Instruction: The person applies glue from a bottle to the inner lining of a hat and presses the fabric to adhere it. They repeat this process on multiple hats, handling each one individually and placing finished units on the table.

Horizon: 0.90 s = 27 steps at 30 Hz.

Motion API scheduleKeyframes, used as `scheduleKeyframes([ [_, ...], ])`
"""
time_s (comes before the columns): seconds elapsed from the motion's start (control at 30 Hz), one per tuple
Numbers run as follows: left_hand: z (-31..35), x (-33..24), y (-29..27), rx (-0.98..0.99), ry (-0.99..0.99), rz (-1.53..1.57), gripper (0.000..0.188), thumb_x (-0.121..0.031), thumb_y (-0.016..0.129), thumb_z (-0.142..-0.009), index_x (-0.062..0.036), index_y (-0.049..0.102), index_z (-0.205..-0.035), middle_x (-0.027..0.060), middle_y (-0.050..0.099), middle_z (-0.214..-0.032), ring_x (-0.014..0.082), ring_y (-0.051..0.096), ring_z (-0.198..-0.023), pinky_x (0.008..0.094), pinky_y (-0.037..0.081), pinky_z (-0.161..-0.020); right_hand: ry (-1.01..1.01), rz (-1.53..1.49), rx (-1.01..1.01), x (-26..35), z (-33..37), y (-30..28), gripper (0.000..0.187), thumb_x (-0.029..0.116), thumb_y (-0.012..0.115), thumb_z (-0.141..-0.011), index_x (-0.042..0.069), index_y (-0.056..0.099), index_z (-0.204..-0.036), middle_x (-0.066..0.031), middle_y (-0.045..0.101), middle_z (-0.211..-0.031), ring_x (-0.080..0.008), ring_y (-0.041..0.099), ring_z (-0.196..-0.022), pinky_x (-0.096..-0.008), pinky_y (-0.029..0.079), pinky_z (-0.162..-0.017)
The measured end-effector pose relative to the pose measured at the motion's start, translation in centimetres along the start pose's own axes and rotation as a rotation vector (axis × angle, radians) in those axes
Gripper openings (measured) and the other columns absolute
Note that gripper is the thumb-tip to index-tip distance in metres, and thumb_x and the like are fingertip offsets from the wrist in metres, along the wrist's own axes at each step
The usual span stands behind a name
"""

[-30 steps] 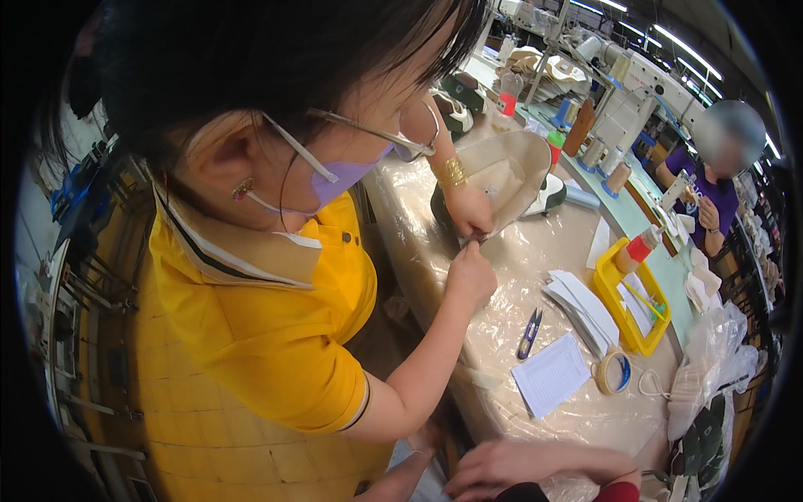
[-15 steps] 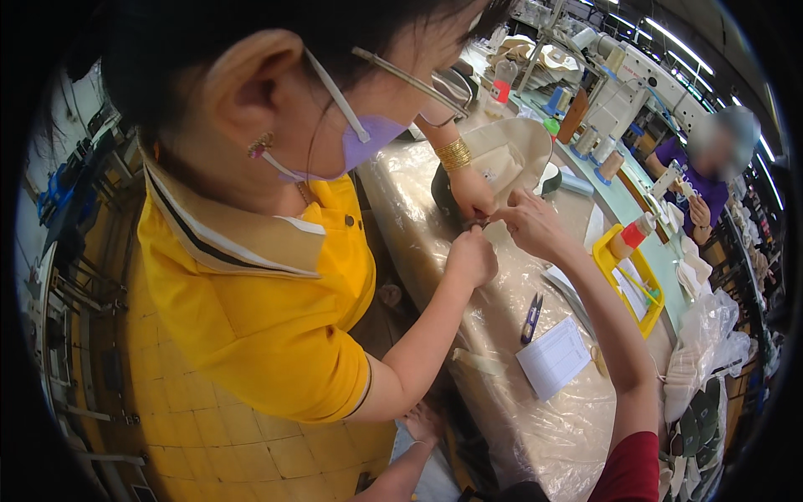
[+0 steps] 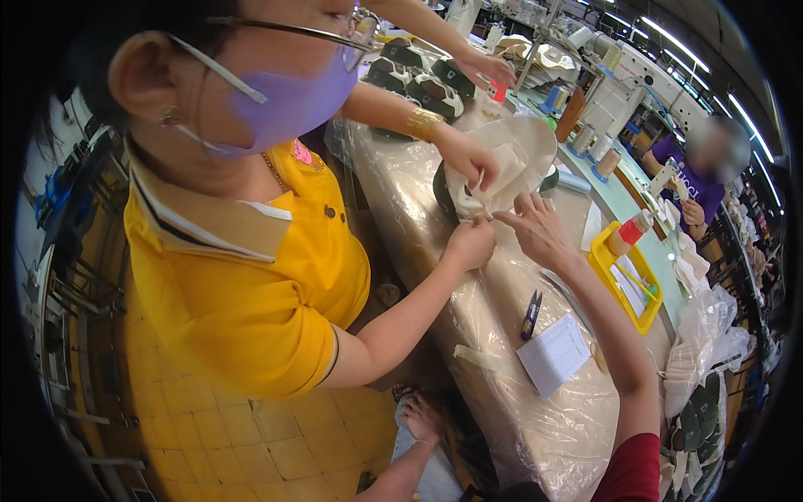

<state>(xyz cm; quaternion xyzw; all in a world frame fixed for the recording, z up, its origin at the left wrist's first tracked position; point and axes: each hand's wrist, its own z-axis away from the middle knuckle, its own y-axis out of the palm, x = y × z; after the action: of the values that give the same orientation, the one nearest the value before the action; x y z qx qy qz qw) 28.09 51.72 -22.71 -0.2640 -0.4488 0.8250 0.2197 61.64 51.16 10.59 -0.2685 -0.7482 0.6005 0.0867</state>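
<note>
My right hand point(image 3: 544, 230), its arm in a red sleeve, reaches up over the table. Its index finger points at the near edge of a cream fabric piece point(image 3: 527, 146) with a dark green part. The fingertip touches or nearly touches a co-worker's near hand point(image 3: 470, 244), which pinches that edge. The co-worker's other hand point(image 3: 468, 159), with gold bangles, is just above the cloth. My left hand point(image 3: 425, 420) is low, beside pale blue denim point(image 3: 431, 473) below the table edge. Its fingers look spread, with something dark at their tips that I cannot make out.
Clear plastic point(image 3: 535, 410) covers the table. Thread snips point(image 3: 531, 315) and a printed paper point(image 3: 554, 356) lie beside my right forearm. To the right stands a yellow tray point(image 3: 651, 311). Another person's hand point(image 3: 483, 69) is at a bottle point(image 3: 493, 99) near green-and-white pieces point(image 3: 422, 84).
The co-worker's bangled hand has lifted off the cloth edge, and their head has moved back left. Another arm has come in at the top. My right hand has shifted only slightly.
</note>
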Motion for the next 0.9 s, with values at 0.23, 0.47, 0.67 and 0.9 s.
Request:
scheduleKeyframes([
  [0.23,-0.1,0.3,0.4,0.003,0.022,-0.041,0.093,-0.065,0.05,-0.085,-0.0009,0.03,-0.149,0.0261,0.04,-0.145,0.0443,0.041,-0.128,0.0559,0.034,-0.1,-0.144,-0.038,0.03,-0.6,-3.6,-0.2,0.037,0.01,0.059,-0.082,0.025,0.07,-0.114,-0.0089,0.053,-0.1,-0.0249,0.051,-0.102,-0.036,0.041,-0.089],
  [0.47,-0.1,0.4,0.7,0.001,-0.003,-0.051,0.088,-0.059,0.052,-0.084,-0.0044,0.031,-0.149,0.0236,0.044,-0.144,0.0438,0.039,-0.132,0.0545,0.033,-0.102,-0.102,-0.118,0.504,-3.0,-9.0,0.2,0.048,0.001,0.057,-0.076,0.025,0.07,-0.116,-0.0081,0.058,-0.118,-0.028,0.051,-0.112,-0.0385,0.04,-0.096],
  [0.67,-0.3,0.5,0.3,-0.018,0.012,-0.026,0.091,-0.065,0.05,-0.086,-0.0006,0.031,-0.148,0.0278,0.04,-0.145,0.0462,0.041,-0.13,0.0574,0.035,-0.1,-0.209,-0.173,0.497,-2.8,-7.9,1.8,0.049,0.006,0.061,-0.083,0.029,0.065,-0.125,-0.0098,0.061,-0.119,-0.03,0.052,-0.115,-0.0419,0.043,-0.095],
  [0.9,-0.2,0.8,-0.1,-0.009,0.029,0.005,0.093,-0.063,0.055,-0.084,0.0,0.031,-0.148,0.0276,0.041,-0.144,0.0458,0.041,-0.129,0.0561,0.035,-0.1,-0.221,-0.168,0.478,-2.8,-5.9,3.0,0.048,0.008,0.059,-0.084,0.033,0.066,-0.124,-0.0083,0.059,-0.11,-0.0286,0.053,-0.11,-0.0411,0.045,-0.089],
])
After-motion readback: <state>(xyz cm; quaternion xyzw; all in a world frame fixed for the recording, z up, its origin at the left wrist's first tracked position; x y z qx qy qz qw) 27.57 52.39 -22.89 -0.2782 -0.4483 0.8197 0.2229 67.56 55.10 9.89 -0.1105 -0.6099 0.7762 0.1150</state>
